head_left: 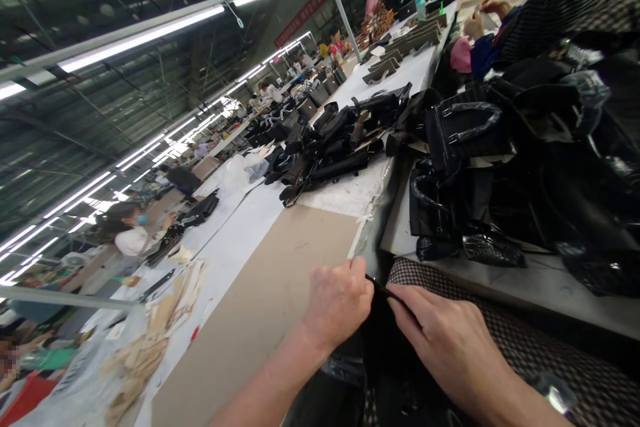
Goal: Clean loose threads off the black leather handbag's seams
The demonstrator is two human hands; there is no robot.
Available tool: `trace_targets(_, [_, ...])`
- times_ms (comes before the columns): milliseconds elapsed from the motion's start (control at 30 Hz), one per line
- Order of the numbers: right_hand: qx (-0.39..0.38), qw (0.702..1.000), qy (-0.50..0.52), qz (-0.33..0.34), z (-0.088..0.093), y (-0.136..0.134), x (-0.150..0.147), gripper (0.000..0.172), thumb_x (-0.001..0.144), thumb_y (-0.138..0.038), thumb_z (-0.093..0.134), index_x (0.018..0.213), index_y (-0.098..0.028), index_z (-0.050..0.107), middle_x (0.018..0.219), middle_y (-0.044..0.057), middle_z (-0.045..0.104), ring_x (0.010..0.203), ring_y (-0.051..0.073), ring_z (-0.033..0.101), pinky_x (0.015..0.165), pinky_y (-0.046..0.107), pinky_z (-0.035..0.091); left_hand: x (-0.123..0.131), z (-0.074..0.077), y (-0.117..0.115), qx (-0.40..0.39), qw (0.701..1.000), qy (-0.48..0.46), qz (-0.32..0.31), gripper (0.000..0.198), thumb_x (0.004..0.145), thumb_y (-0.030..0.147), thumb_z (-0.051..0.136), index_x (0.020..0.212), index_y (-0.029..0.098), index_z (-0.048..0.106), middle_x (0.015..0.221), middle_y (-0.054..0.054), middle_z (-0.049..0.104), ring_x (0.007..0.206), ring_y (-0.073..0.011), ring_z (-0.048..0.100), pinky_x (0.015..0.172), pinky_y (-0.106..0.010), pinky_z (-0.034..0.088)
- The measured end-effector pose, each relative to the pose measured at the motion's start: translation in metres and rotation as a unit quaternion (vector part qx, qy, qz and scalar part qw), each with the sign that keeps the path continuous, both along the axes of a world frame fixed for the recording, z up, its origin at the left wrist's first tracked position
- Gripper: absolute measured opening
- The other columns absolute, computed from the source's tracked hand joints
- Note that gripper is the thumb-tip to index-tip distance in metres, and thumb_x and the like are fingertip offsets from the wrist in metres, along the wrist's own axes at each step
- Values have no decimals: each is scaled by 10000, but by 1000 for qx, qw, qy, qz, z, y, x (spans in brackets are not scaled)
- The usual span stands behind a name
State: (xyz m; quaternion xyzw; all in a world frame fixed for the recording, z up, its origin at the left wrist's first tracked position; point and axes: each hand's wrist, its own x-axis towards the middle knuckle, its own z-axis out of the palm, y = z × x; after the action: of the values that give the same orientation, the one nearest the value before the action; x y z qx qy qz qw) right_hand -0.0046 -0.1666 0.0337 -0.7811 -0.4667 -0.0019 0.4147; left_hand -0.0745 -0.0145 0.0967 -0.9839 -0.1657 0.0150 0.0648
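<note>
My left hand (339,300) is closed in a fist at the edge of the table, gripping one end of a thin black strip (379,285). Just to its right, my right hand (440,330) pinches the same dark piece between thumb and fingers. The strip spans the small gap between the two hands. Below them hangs a black bag (395,373), partly hidden by my forearms; whether the strip is joined to it is too dark to tell.
A beige board (270,267) covers the near table. Black bags (330,147) are heaped beyond it, and more black bags (460,180) fill the right side. Tan scraps (150,347) lie at left. A person in striped clothing (545,13) works at upper right.
</note>
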Motion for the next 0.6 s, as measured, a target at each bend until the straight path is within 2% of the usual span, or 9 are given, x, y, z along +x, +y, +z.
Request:
trace_targets(100, [-17,1000,13,2,-4,3,3,304,973,-175,421,1056,-180,714,951,54,773,765,269,750,617,381,575,1,-10,3,-10,1000,-21,19,179,825,83,469,797,176,618,786,-76,721,739,-245,701,604,-291,403])
trace_targets(167, [-27,1000,15,4,-6,5,5,301,971,-172,430,1079,-180,711,947,50,774,762,267,750,642,394,581,-1,-11,4,-18,999,-32,28,202,835,67,460,830,178,629,794,-54,722,744,-213,699,630,-275,424])
trace_targets(233, [-27,1000,10,-2,-8,7,5,302,969,-174,433,1093,-176,709,961,48,774,768,263,751,649,391,585,-4,-7,5,-75,995,-52,51,225,869,84,456,939,191,640,793,-17,721,722,-172,688,640,-248,437])
trace_targets(333, [-11,1000,1,-20,-8,6,4,314,967,-176,421,1083,-175,713,964,45,776,750,250,753,630,371,588,-10,1,2,-197,969,-92,114,228,912,147,459,1048,211,630,815,4,714,705,-149,662,643,-232,438])
trace_targets(433, [14,1000,-14,-23,-7,4,2,344,972,-166,385,1060,-170,717,931,42,780,692,236,751,594,354,590,-16,2,-5,-219,956,-121,154,180,906,160,465,920,215,636,806,-1,689,701,-155,628,648,-247,413])
trace_targets(600, [31,999,-24,-27,-4,2,-1,360,986,-179,366,1044,-169,722,904,38,781,667,213,750,574,315,584,-18,-13,-12,-211,946,-162,186,153,869,158,465,761,201,564,669,14,579,624,-150,523,616,-265,338])
